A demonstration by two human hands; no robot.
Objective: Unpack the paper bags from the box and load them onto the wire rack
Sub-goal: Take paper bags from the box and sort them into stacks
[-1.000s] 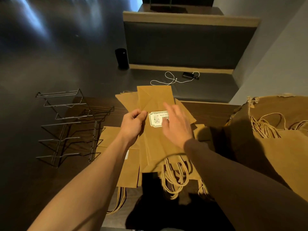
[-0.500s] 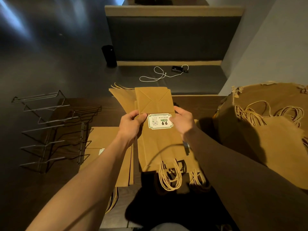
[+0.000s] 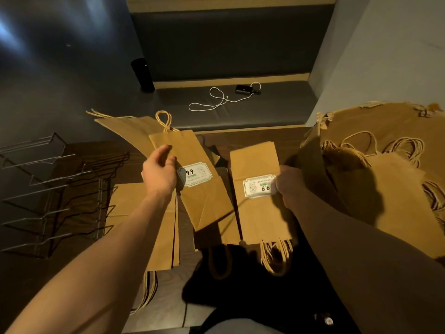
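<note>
My left hand (image 3: 160,173) grips a flat brown paper bag (image 3: 192,196) with a white 9.9 label, tilted, its twine handle pointing away from me. My right hand (image 3: 290,183) holds the right edge of a second stack of labelled bags (image 3: 258,213), handles hanging toward me. More flat bags lie on the dark table: a pile (image 3: 147,218) under my left forearm and one fanned out behind (image 3: 127,128). The empty wire rack (image 3: 45,189) stands at the left of the table. The torn brown box (image 3: 385,179) full of bags sits at the right.
A dark bench seat (image 3: 240,109) runs beyond the table, with a white cable (image 3: 216,102), a small black device (image 3: 243,89) and a black cylinder (image 3: 142,74) on it. A grey wall (image 3: 385,68) rises at the right.
Both hands held one stack of bags together in the middle. Now they have split apart: the left hand carries one bag turned round to the left, the right hand keeps the rest.
</note>
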